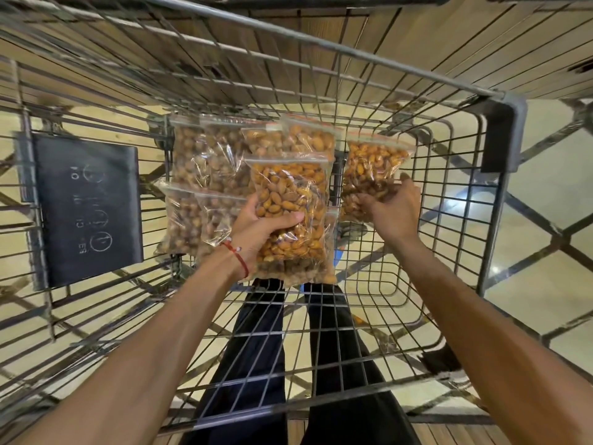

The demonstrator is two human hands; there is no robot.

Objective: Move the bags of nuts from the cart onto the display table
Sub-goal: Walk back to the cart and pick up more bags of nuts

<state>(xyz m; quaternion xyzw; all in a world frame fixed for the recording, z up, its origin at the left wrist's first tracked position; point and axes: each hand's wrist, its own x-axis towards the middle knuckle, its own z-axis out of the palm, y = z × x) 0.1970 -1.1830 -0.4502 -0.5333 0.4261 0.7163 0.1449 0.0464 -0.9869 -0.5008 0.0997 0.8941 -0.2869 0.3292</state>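
Observation:
Both my arms reach down into a wire shopping cart (pixel 433 239). My left hand (pixel 261 228) grips a clear bag of almonds (pixel 288 191), held slightly above the other bags. My right hand (pixel 390 208) curls its fingers round the lower edge of a bag of orange-brown cashews (pixel 369 165) lying at the right of the pile. Several more clear bags lie on the cart floor: darker brown nuts (pixel 205 159) at the left and another almond bag (pixel 308 136) at the far end.
A dark plastic child-seat flap (pixel 88 207) with white symbols hangs on the cart's left wall. A wooden slatted surface (pixel 321 36) rises beyond the cart's far rim. My dark trousers and a glossy tiled floor show through the wire bottom.

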